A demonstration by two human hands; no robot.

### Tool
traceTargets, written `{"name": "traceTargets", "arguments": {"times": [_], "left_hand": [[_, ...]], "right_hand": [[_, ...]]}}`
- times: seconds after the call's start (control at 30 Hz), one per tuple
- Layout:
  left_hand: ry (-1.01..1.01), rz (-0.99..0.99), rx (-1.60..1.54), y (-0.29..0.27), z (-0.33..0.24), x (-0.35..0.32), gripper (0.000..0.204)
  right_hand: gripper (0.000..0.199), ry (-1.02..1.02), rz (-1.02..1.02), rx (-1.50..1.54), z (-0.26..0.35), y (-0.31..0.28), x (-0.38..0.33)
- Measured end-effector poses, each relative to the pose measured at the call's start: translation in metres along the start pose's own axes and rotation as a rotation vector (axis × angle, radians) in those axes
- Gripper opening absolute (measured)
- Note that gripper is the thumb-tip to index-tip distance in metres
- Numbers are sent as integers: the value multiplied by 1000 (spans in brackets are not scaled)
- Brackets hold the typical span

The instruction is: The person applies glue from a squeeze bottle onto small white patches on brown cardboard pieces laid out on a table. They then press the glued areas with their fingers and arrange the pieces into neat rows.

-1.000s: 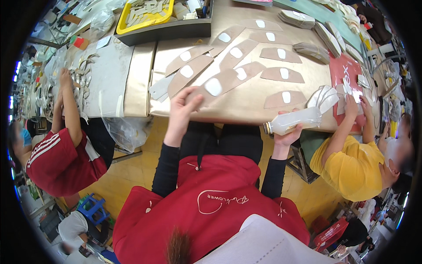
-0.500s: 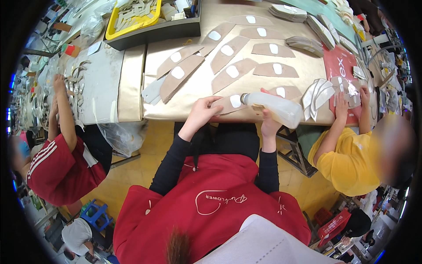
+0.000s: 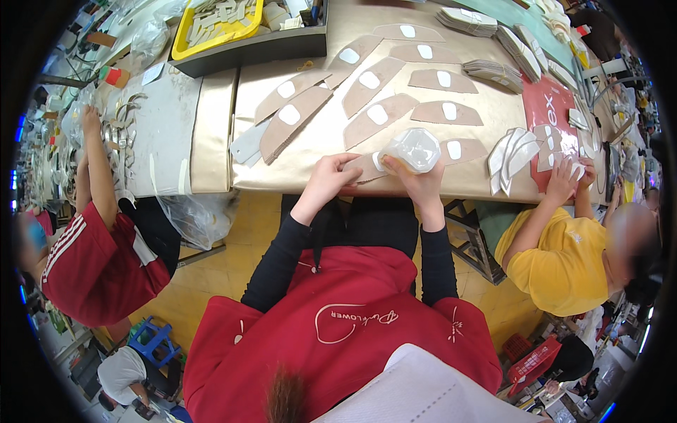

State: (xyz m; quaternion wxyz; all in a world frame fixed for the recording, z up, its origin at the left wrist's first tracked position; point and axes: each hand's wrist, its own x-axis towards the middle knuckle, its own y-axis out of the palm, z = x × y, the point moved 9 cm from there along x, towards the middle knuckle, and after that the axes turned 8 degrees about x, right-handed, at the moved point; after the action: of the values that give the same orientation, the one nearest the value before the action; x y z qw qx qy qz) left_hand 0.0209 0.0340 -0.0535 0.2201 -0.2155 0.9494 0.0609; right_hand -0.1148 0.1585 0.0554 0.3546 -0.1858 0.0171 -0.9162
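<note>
My left hand (image 3: pixel 324 185) pinches the left end of a curved beige fabric piece (image 3: pixel 366 168) at the table's near edge. In my right hand (image 3: pixel 421 189) is a cloudy plastic bottle (image 3: pixel 415 146), turned upside down with its base facing up. The bottle's neck is hidden under it and my fingers, over the right part of the piece. A white patch on that piece is mostly covered. Around my hands lie several similar beige pieces (image 3: pixel 375 116), each with a white patch, some overlapping in a stack at the left (image 3: pixel 293 121).
A dark box (image 3: pixel 257 58) with a yellow tray (image 3: pixel 217 48) stands at the far left. Stacks of cut pieces (image 3: pixel 493 72) lie far right, beside fanned white pieces (image 3: pixel 513 158) and a red sheet (image 3: pixel 539 113). People sit close on both sides, in red (image 3: pixel 106 271) and yellow (image 3: pixel 557 261).
My right hand has swung the bottle from lying slanted to the right to upside down over the beige piece. My left hand stays on the piece. The neighbour in yellow has shifted their hands.
</note>
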Motion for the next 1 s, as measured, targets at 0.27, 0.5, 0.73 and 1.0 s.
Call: {"name": "traceTargets", "arguments": {"times": [0.27,0.5,0.73,1.0], "left_hand": [[-7,19,20,0,-4,-4,40],[2,10,-12,2,-6,-4,40],[-3,34,46,1,-5,-4,39],[-32,41,35,1,-3,-4,42]], "right_hand": [[36,-16,118,-95,-2,9,3],[32,-75,94,-81,5,10,12],[38,-57,207,-166,3,4,13],[35,-53,225,-78,-1,5,6]]}}
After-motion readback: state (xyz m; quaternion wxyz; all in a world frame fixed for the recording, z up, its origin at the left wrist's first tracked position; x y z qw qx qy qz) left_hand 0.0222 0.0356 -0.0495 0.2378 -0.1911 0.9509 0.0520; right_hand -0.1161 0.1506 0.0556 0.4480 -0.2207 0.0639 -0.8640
